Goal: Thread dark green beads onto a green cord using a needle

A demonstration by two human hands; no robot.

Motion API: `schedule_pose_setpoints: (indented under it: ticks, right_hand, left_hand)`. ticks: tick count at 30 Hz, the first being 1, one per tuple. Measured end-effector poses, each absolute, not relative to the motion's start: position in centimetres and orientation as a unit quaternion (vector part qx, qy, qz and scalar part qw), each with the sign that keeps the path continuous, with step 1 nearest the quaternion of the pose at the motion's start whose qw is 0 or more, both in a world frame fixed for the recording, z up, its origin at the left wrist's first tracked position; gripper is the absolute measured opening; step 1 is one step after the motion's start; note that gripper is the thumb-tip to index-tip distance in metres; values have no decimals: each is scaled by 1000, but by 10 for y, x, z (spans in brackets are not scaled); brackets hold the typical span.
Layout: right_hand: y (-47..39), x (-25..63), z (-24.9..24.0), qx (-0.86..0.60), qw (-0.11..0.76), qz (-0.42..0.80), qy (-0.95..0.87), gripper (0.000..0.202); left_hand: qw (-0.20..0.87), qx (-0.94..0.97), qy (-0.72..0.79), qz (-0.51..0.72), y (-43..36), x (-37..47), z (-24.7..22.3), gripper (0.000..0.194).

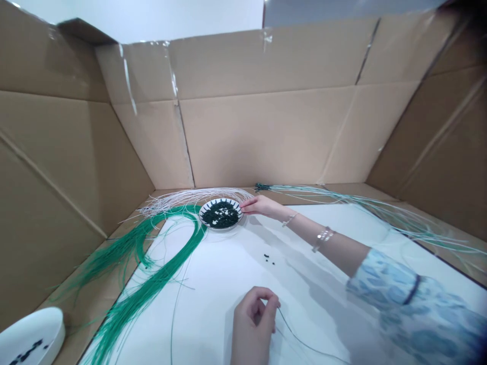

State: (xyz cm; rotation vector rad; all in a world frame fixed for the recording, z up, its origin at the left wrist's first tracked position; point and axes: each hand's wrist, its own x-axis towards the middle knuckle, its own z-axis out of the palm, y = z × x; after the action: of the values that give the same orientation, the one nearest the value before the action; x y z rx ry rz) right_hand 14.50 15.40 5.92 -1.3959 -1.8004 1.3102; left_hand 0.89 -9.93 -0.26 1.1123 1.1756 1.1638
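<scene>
At the bottom middle, my left hand point(255, 324) is closed in a pinch. From its fingertips a thin dark-green strand point(300, 342) curves down to the right. My right hand point(262, 205) reaches forward, its fingertips pressed together on the right rim of a small dish point(202, 207) with dark stripes round its edge. Many tiny dark pieces point(216, 215) lie in the dish. Several more loose dark bits point(267, 257) are scattered on the white board point(216, 274) between my two hands.
Bundles of green strands point(167, 274) and white strands point(182, 198) spread along the left and back. Pale green strands point(365, 203) run along the back right. At lower left stands a white bowl point(57, 329) with dark bits. Cardboard walls point(266, 137) rise around the board.
</scene>
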Motion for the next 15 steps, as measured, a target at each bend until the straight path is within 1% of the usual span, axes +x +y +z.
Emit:
schedule_pose_setpoints:
  ticks: [6, 10, 15]
  right_hand:
    - [78, 219, 37, -549, 182, 438, -688, 22]
    - [44, 224, 25, -558, 158, 380, -720, 21]
    - [39, 217, 26, -554, 149, 331, -749, 18]
  left_hand:
    - [548, 463, 497, 488, -101, 4, 0, 43]
    - [546, 460, 505, 485, -102, 2, 6, 51]
    - [525, 454, 535, 482, -104, 2, 17, 54]
